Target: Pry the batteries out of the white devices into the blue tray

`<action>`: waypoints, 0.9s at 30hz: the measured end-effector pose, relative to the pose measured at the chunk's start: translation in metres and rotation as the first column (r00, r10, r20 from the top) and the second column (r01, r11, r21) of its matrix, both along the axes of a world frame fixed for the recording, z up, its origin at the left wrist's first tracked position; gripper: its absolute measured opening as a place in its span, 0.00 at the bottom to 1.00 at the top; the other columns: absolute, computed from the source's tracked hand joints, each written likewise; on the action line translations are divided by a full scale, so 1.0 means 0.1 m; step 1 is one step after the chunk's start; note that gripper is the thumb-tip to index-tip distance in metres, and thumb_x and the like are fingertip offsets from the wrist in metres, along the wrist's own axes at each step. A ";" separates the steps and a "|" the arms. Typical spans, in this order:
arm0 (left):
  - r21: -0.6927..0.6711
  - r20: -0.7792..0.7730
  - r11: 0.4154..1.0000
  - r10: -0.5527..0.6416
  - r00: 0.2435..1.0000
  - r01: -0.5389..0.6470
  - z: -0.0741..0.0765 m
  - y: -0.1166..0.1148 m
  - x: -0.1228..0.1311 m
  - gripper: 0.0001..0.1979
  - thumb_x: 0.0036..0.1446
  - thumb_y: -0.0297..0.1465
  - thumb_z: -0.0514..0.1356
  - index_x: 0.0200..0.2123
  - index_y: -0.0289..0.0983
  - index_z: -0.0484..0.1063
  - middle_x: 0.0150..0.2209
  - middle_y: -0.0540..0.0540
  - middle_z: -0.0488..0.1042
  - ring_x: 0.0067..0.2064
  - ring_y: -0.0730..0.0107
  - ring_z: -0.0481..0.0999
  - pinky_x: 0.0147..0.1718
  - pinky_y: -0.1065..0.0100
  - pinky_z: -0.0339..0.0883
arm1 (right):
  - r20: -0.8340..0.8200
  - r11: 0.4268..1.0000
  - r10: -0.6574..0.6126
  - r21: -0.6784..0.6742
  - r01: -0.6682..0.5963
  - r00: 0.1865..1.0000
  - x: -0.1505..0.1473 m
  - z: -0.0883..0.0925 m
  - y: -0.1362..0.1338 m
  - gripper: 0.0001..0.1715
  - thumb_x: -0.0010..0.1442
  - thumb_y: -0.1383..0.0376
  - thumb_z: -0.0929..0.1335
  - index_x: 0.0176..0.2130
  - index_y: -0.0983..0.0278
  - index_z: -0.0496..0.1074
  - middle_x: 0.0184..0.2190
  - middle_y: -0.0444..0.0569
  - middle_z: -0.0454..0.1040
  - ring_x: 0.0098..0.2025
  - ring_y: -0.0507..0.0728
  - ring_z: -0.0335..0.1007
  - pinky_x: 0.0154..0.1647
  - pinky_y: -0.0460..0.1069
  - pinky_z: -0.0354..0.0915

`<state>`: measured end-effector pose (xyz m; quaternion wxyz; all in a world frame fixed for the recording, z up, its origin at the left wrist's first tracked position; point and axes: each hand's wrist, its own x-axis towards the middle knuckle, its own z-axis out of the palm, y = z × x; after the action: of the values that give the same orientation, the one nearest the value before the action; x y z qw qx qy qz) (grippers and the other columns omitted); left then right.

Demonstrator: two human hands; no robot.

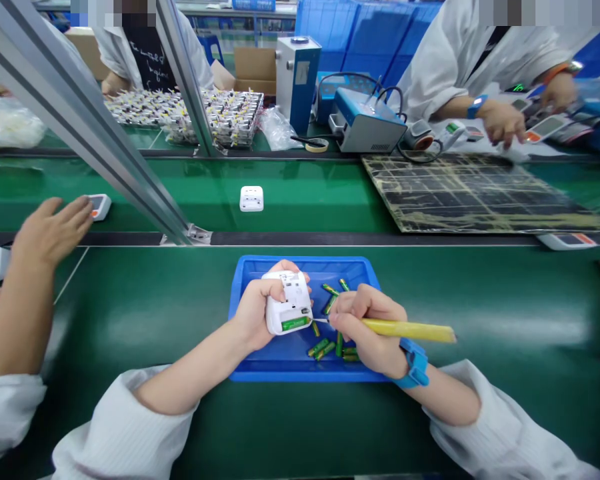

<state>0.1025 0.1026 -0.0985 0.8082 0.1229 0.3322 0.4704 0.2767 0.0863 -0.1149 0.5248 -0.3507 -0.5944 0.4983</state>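
head view: left hand point(254, 313) grips white device point(287, 303), right hand point(367, 327) yellow tool point(410, 329).

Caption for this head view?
Left hand holds white device over blue tray; right hand points yellow tool at its battery.

Light: bright, even, from overhead. Pale glare patches lie on the green worktop point(130, 330) at centre left and centre right; the belt point(305, 193) behind it shows glossy reflections. Shadows soft and short, faint under your left hand point(253, 313) and right hand point(367, 327). Centre sharp: the white device point(287, 303) keeps its detail. The yellow tool point(410, 330) smears slightly at its far end. A co-worker's hand point(503, 122) at upper right is motion-blurred. Wide-angle bowing bends the metal post point(80, 113) at upper left and stretches your sleeves point(120, 427) along the bottom edge.
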 end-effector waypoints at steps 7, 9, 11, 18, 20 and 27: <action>0.102 0.008 0.995 -0.022 1.000 0.022 0.04 -0.03 0.01 0.20 0.26 0.22 0.54 0.31 0.37 0.66 0.34 0.47 0.71 0.35 0.66 0.72 0.31 0.66 0.69 | -0.095 0.993 0.046 -0.100 -0.055 0.994 -0.04 0.05 0.02 0.20 0.52 0.75 0.68 0.22 0.60 0.53 0.14 0.36 0.63 0.18 0.49 0.57 0.25 0.48 0.60; 0.144 -0.012 0.989 -0.036 0.999 0.037 0.06 -0.04 0.01 0.21 0.26 0.22 0.53 0.31 0.37 0.66 0.34 0.48 0.71 0.35 0.66 0.72 0.31 0.67 0.68 | -0.189 0.967 0.066 -0.229 -0.109 0.980 -0.06 0.08 0.05 0.19 0.51 0.75 0.68 0.23 0.60 0.53 0.12 0.34 0.62 0.15 0.48 0.54 0.23 0.47 0.58; 0.171 -0.033 0.984 -0.045 0.998 0.050 0.08 -0.05 0.02 0.21 0.25 0.22 0.53 0.31 0.37 0.65 0.35 0.48 0.71 0.35 0.67 0.71 0.30 0.68 0.67 | -0.267 0.920 0.079 -0.351 -0.173 0.960 -0.06 0.12 0.09 0.19 0.49 0.75 0.67 0.23 0.60 0.53 0.10 0.33 0.60 0.13 0.47 0.50 0.21 0.46 0.56; 0.277 -0.249 0.961 0.091 0.964 -0.020 0.05 -0.07 0.08 0.20 0.30 0.21 0.57 0.32 0.39 0.65 0.37 0.51 0.70 0.33 0.72 0.69 0.28 0.72 0.63 | -0.361 0.875 0.092 -0.415 -0.248 0.928 -0.06 0.17 0.19 0.18 0.51 0.72 0.68 0.23 0.60 0.54 0.07 0.31 0.56 0.12 0.47 0.49 0.22 0.46 0.60; 0.278 -0.288 0.959 0.128 0.949 -0.045 0.04 -0.08 0.09 0.20 0.33 0.21 0.61 0.34 0.40 0.65 0.37 0.52 0.69 0.32 0.74 0.68 0.29 0.73 0.62 | -0.298 0.958 -0.039 -0.282 -0.048 0.954 -0.06 0.14 0.21 0.16 0.54 0.70 0.70 0.26 0.60 0.58 0.11 0.34 0.63 0.15 0.48 0.59 0.25 0.46 0.63; 0.270 -0.241 0.962 0.102 0.965 -0.034 0.05 -0.10 0.08 0.23 0.41 0.28 0.67 0.39 0.42 0.60 0.34 0.54 0.69 0.32 0.75 0.70 0.30 0.73 0.62 | 0.207 0.994 0.089 0.045 -0.100 0.974 -0.10 0.08 0.16 0.05 0.63 0.61 0.68 0.36 0.60 0.68 0.43 0.49 0.76 0.45 0.58 0.74 0.48 0.55 0.68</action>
<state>0.1105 0.0922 -0.0940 0.7189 0.2765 0.3711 0.5186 0.2668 0.1026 -0.1066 0.4459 -0.3571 -0.6748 0.4673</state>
